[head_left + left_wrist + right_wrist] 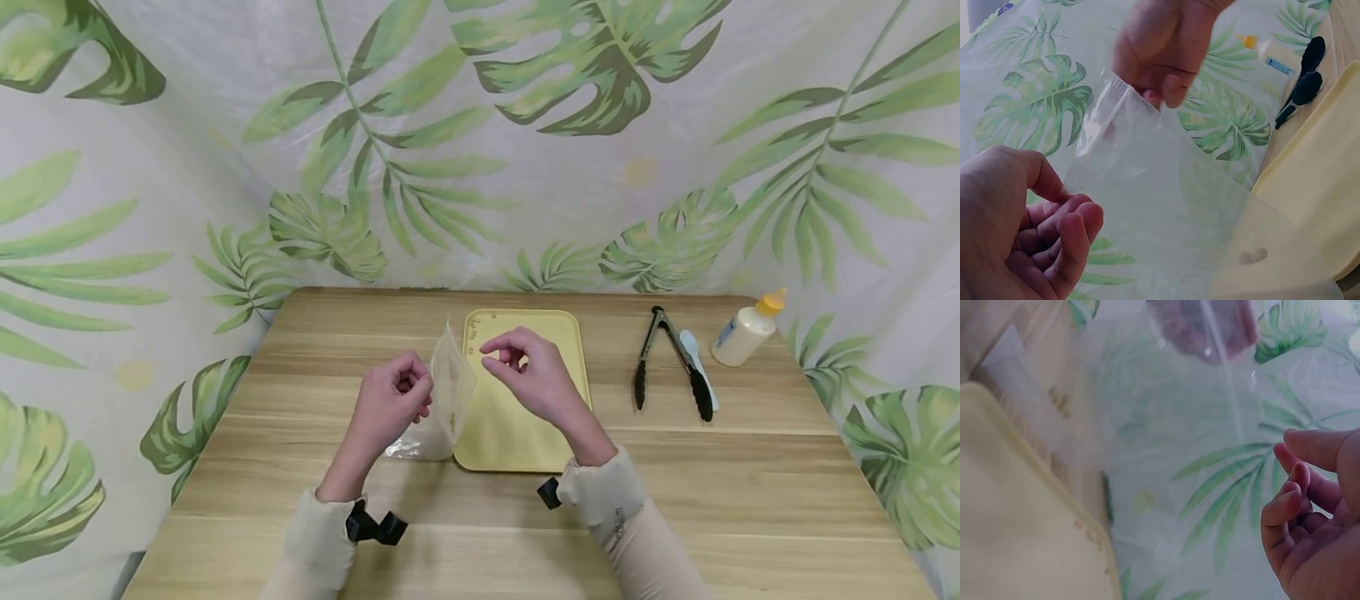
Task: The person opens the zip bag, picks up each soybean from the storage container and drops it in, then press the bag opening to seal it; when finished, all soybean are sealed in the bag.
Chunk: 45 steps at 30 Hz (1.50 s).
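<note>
My left hand (392,398) pinches the top edge of a clear zip bag (452,379) between thumb and forefinger, and the bag hangs upright over the left edge of a yellow tray (517,425). A few small brown pieces (1254,256) show at the bottom of the bag. On the other side of the bag's mouth is my right hand (534,373), thumb and forefinger slightly apart, the other fingers loosely curled, nothing between them. More small brown pieces (472,333) lie along the tray's far left corner.
Another clear plastic sheet or bag (417,443) lies on the wooden table (315,367) left of the tray. To the right are black-tipped tongs (670,358), a pale blue spoon (697,367) and a white bottle with a yellow nozzle (744,335). A leaf-print curtain (585,208) hangs behind.
</note>
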### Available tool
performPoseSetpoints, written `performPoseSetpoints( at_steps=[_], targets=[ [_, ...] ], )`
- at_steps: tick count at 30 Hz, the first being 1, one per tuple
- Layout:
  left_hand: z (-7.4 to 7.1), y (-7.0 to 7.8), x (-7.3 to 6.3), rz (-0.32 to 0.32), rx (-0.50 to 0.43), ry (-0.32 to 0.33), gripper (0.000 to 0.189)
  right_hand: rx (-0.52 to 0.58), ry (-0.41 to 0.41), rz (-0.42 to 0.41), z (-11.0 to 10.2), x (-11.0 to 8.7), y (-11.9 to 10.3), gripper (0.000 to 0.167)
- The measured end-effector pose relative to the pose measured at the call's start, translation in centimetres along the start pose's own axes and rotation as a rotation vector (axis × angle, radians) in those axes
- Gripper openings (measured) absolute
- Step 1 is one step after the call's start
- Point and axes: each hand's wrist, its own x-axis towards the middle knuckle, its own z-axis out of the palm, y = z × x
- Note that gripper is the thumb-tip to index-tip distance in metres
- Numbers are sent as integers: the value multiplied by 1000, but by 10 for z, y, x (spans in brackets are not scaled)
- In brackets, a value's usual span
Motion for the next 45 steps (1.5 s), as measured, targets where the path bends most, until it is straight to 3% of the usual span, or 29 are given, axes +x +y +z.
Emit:
performPoseSetpoints(
  at_steps=[7, 12, 20, 26, 35, 45],
  targets=[
    [-5, -5, -1, -4, 3, 7, 14, -19, 44, 111, 0, 9, 48, 15],
    [-9, -6, -2, -3, -2, 6, 14, -28, 67, 184, 4, 16, 71, 13],
    [-20, -2, -2, 6, 21, 31, 15, -55, 53, 182, 22, 42, 87, 11],
    [-26, 1, -3, 4, 26, 48, 13, -107, 0, 258, 46, 64, 110, 11],
    [-27, 1, -7, 10, 32, 49, 15, -139, -13, 290, 70, 71, 134, 8],
    [-28, -1, -8, 24, 31, 50, 16, -226, -26, 321, 84, 78, 134, 5]
  ],
)
